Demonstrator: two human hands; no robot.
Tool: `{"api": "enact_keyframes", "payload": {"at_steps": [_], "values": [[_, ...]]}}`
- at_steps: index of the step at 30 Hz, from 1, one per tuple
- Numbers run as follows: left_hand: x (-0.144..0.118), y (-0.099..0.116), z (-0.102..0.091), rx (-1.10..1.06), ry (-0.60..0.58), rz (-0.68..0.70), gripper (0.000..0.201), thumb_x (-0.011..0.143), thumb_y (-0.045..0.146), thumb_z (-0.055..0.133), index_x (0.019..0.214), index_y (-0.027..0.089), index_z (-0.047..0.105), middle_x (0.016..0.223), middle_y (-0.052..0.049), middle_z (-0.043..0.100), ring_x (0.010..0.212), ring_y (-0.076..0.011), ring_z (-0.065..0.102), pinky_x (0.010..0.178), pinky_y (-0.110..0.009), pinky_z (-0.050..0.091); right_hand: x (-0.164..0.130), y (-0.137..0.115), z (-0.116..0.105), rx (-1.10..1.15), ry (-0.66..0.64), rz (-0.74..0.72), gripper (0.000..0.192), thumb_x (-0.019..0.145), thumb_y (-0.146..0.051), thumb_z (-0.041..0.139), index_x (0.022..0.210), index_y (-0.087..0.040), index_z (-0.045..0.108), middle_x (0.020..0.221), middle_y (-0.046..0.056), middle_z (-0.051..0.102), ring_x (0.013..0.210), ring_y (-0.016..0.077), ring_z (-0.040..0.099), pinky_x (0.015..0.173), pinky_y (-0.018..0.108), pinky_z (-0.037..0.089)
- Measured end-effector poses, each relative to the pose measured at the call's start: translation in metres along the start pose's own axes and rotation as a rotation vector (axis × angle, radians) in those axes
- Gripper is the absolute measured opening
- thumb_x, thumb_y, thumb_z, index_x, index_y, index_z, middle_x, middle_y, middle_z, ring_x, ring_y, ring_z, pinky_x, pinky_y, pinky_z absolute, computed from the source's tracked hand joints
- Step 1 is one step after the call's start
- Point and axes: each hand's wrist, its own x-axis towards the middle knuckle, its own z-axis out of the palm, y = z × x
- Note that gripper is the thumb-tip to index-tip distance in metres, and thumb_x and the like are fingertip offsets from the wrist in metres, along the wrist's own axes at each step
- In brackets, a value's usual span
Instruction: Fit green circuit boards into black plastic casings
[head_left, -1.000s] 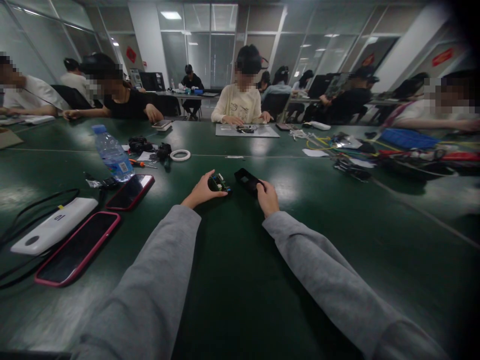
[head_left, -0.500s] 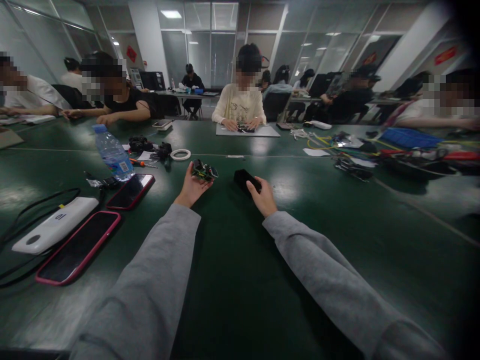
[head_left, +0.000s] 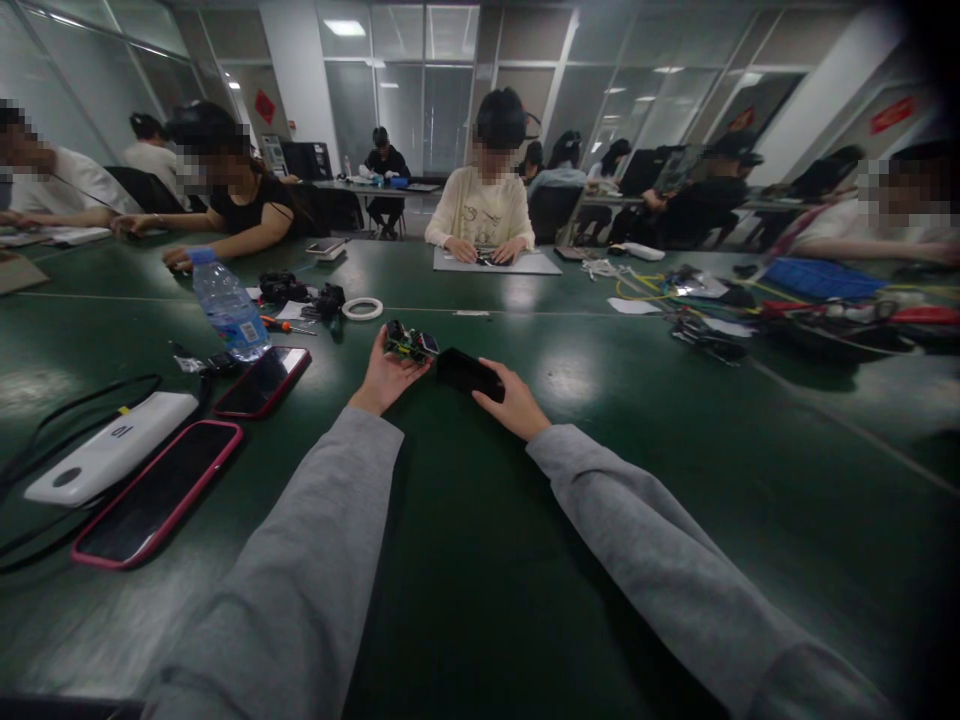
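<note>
Between my fingertips (head_left: 409, 362), curled palm-up on the left hand (head_left: 386, 378), I hold a small circuit board (head_left: 409, 342) lifted just above the green table (head_left: 480, 560). My right hand (head_left: 511, 402) grips a black case (head_left: 466, 372) from its near end, fingers closed over it; the case lies just beside the board, almost touching. Left of my left sleeve lie two phones (head_left: 262, 380), a white power bank (head_left: 112, 448) and a water bottle (head_left: 227, 308). Beyond the board, a tape ring (head_left: 362, 308) rests flat.

Head camera, looking forward-down over green table (head_left: 480, 600), wide.
</note>
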Motion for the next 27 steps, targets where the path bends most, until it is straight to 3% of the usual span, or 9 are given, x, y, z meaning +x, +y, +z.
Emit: {"api": "enact_keyframes", "payload": {"at_steps": [8, 20, 27], "values": [[-0.0013, 0.0015, 0.0042, -0.273, 0.032, -0.106, 0.056, 0.078, 0.064, 0.05, 0.102, 0.014, 0.061, 0.095, -0.014, 0.069, 0.097, -0.0271, 0.064, 0.089, -0.04, 0.049, -0.0008, -0.0002, 0.0011, -0.046, -0.011, -0.016, 0.061, 0.08, -0.031, 0.063, 0.136, -0.021, 0.042, 0.125, 0.009, 0.054, 0.105, 0.0246, 0.055, 0.094, 0.044, 0.045], [0.0011, 0.0001, 0.0033, -0.264, 0.058, -0.115, 0.056, 0.077, 0.063, 0.055, 0.104, 0.015, 0.061, 0.096, -0.014, 0.068, 0.098, -0.0276, 0.063, 0.09, -0.04, 0.048, -0.0009, 0.0002, 0.0022, -0.059, -0.009, -0.026, 0.059, 0.082, -0.031, 0.062, 0.137, -0.022, 0.042, 0.129, 0.008, 0.052, 0.11, 0.0245, 0.052, 0.096, 0.043, 0.044], [0.0016, 0.0003, 0.0026, -0.237, 0.051, -0.091, 0.049, 0.075, 0.062, 0.058, 0.097, 0.018, 0.064, 0.093, -0.011, 0.069, 0.096, -0.026, 0.064, 0.09, -0.04, 0.047, -0.001, -0.0003, 0.0013, -0.059, -0.02, -0.014, 0.06, 0.082, -0.032, 0.061, 0.137, -0.021, 0.041, 0.128, 0.009, 0.053, 0.109, 0.0247, 0.053, 0.096, 0.044, 0.044]]}}
